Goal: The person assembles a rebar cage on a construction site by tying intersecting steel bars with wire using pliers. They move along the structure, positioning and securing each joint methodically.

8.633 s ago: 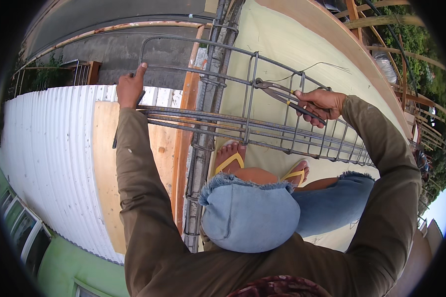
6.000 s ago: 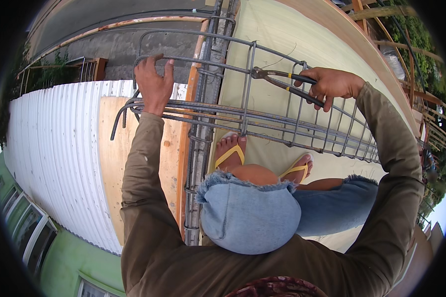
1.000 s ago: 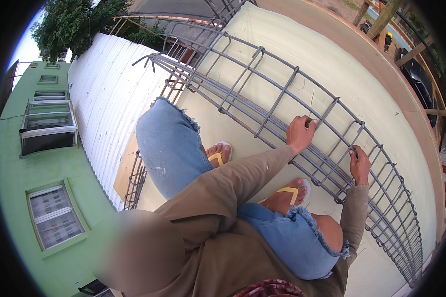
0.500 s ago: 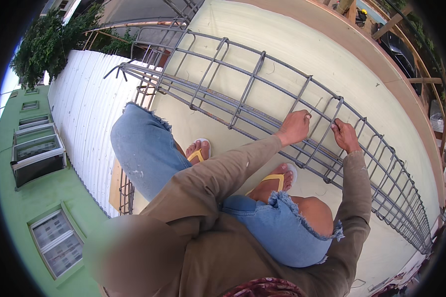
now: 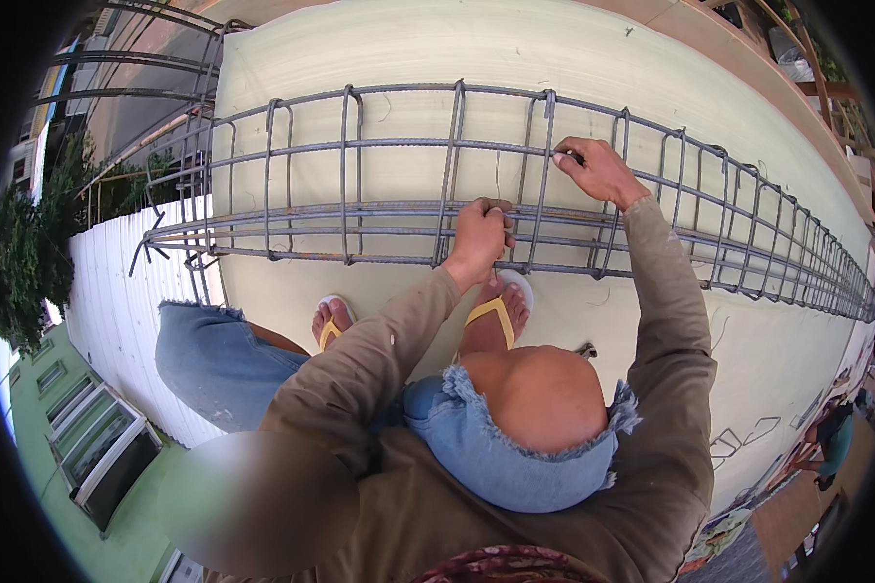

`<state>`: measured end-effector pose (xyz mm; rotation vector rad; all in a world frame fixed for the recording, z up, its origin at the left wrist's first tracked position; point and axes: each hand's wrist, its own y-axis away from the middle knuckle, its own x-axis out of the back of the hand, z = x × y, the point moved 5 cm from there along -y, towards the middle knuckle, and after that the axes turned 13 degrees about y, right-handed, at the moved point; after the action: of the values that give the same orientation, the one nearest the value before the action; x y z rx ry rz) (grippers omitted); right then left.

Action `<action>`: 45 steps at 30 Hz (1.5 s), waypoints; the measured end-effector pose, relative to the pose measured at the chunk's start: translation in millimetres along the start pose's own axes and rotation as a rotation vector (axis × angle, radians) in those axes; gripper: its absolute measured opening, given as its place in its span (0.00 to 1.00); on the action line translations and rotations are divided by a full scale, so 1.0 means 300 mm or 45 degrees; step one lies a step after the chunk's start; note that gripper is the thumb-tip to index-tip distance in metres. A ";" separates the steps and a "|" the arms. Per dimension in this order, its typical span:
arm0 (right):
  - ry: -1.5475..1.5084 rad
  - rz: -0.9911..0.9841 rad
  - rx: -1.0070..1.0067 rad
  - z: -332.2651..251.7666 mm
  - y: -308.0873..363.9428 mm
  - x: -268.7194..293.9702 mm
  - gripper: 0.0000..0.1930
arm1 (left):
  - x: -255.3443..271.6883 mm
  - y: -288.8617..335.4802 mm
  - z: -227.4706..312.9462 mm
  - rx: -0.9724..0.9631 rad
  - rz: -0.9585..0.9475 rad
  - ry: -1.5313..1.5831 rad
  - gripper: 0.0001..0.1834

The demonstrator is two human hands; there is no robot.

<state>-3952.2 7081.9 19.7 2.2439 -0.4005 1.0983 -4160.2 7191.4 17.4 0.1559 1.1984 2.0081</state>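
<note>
A long cage of steel reinforcing bars (image 5: 399, 145) lies across the pale surface in front of me, its square stirrups set along lengthwise bars. My left hand (image 5: 478, 241) is closed at the lower bars, fingers curled; a thin wire (image 5: 499, 175) rises from it. Higher up and to the right, my right hand (image 5: 598, 173) has thumb and forefinger pinched at a stirrup beside the middle bar. What lies between those fingers is too small to make out. My feet in yellow-strapped sandals (image 5: 497, 316) are close to the cage's near side.
A small dark object (image 5: 586, 350) rests by my right knee. Loose bent stirrups (image 5: 744, 437) lie at right, and another person (image 5: 834, 442) is farther off. At left stand a white corrugated fence (image 5: 117, 282) and a green building (image 5: 44, 418); wooden framing borders the upper right.
The view has turned, so the cage now runs more level. My left hand is lower on the cage, by the lower bars; my right hand has shifted to a stirrup further left along it.
</note>
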 end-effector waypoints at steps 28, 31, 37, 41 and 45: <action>0.001 0.198 -0.143 -0.062 0.069 -0.043 0.21 | -0.105 -0.219 -0.024 -0.006 0.187 0.437 0.18; -0.016 0.199 -0.161 -0.065 0.067 -0.041 0.21 | -0.108 -0.224 -0.022 -0.024 0.160 0.424 0.17; -0.107 0.148 -0.187 -0.047 0.052 -0.042 0.22 | -0.113 -0.221 -0.024 -0.021 0.111 0.440 0.20; -0.062 0.159 -0.191 -0.045 0.044 -0.034 0.21 | -0.115 -0.224 -0.029 -0.016 0.102 0.477 0.21; -0.095 0.140 -0.177 -0.055 0.036 -0.030 0.20 | -0.113 -0.228 -0.036 -0.042 0.134 0.508 0.19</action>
<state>-3973.2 7083.9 24.4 2.1661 -0.6189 1.0116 -4103.7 7178.6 -33.5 -0.2130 1.4237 2.2166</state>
